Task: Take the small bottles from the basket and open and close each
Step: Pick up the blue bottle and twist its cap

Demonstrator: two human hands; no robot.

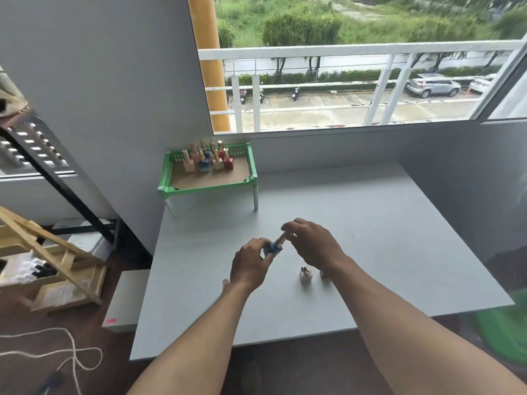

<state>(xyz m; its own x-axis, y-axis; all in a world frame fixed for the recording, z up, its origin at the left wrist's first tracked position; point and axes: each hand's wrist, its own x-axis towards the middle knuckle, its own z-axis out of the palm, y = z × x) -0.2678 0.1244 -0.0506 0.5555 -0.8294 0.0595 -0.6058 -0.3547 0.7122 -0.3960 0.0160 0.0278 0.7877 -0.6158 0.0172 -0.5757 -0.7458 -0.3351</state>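
A small blue bottle (pixel 273 248) with a gold cap (pixel 281 238) is held above the grey table (pixel 370 238). My left hand (pixel 251 265) grips its blue body and my right hand (pixel 312 242) pinches the cap from the upper right. The green basket (pixel 209 186) on white legs stands at the table's back left and holds several small bottles (pixel 209 159) in pink, blue, cream and red. A pale bottle (pixel 305 276) stands on the table below my right wrist, another (pixel 323 274) mostly hidden behind that wrist. A pink bottle (pixel 225 283) peeks out left of my left wrist.
A grey wall rises left of the basket, and a window with a white railing (pixel 356 49) runs behind the table. A wooden rack (pixel 51 266) and white cord (pixel 65 354) lie on the floor at left. Something green (pixel 504 332) sits beyond the table's right front corner.
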